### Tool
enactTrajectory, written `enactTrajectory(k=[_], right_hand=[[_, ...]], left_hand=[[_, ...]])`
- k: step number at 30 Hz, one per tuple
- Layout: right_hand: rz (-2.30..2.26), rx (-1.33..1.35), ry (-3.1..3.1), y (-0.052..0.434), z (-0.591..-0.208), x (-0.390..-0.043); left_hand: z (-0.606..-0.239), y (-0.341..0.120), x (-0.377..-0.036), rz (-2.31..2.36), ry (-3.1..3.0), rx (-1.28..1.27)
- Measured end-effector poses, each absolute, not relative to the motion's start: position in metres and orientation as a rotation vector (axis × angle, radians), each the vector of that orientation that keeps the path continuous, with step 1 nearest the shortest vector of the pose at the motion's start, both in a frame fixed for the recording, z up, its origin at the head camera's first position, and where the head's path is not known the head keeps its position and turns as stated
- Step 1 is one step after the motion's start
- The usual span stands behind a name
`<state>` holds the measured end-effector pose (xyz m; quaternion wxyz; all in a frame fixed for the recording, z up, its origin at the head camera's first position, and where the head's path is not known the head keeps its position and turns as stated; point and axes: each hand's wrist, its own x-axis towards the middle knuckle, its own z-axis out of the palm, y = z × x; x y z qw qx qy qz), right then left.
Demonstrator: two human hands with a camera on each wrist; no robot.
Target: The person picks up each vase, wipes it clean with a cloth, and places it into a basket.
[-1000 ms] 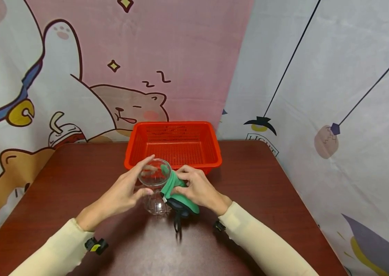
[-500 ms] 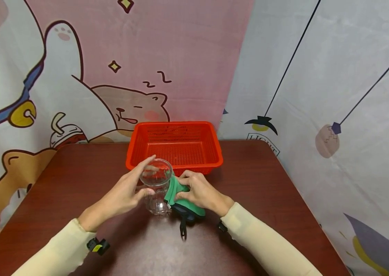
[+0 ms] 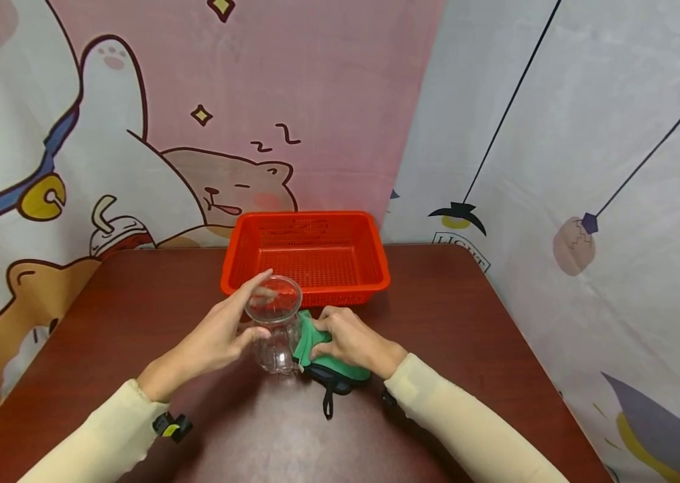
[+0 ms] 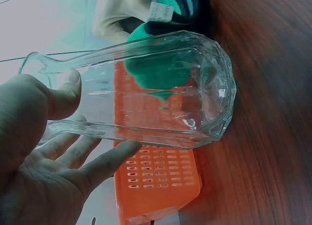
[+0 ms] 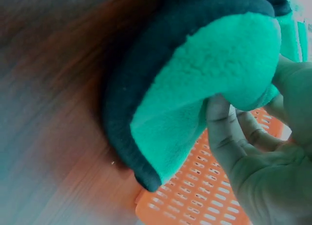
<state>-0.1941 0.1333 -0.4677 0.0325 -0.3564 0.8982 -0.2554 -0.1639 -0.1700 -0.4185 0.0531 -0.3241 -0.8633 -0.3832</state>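
A clear glass vase with a flared rim and faceted base stands upright near the middle of the table. My left hand holds its upper part, thumb on the near side and fingers around the back. In the left wrist view the thumb lies against the neck of the vase. My right hand pinches a green plush cloth with dark edging and a black hanging loop. Part of the cloth lies against the vase's right side. The right wrist view shows the cloth folded over, its dark border hanging near the table.
A red perforated plastic basket sits at the back of the dark wood table, just behind the vase. A cartoon-printed curtain closes off the back and sides.
My right hand has moved slightly down and right along the vase, drawing the cloth with it; its loop has shifted right too. The left hand and vase stay almost in place.
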Motion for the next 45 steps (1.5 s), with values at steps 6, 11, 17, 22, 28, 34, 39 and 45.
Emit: enactTrajectory(k=[6,11,17,22,28,34,39,45], right_hand=[[-0.685,-1.069,2.771,0.1306,-0.4713,-0.1933],[-0.631,-1.051,2.801,0.1267,-0.4699,-0.1925],[-0.616,-1.062,2.789,0.1241,-0.4669,-0.1937],[-0.657,-1.051,2.756,0.1234,-0.4674,-0.196],[-0.763,-1.008,2.726,0.124,-0.4704,-0.1976],[-0.829,-0.98,2.745,0.1267,-0.4714,-0.1963],[-0.851,-0.968,2.749,0.129,-0.4723,-0.195],[-0.865,-0.997,2.773,0.1302,-0.4726,-0.1943]], left_hand=[[-0.4208,-0.1713,-0.1628,-1.211,-2.622,-0.976],[-0.4206,-0.1719,-0.1636,-1.218,-2.615,-0.972],[-0.4199,-0.1721,-0.1647,-1.236,-2.615,-0.983],[-0.4195,-0.1712,-0.1643,-1.214,-2.623,-0.992],[-0.4189,-0.1717,-0.1641,-1.169,-2.623,-1.003],[-0.4174,-0.1725,-0.1642,-1.181,-2.628,-1.008],[-0.4159,-0.1721,-0.1643,-1.184,-2.626,-1.025],[-0.4151,-0.172,-0.1647,-1.174,-2.63,-1.028]])
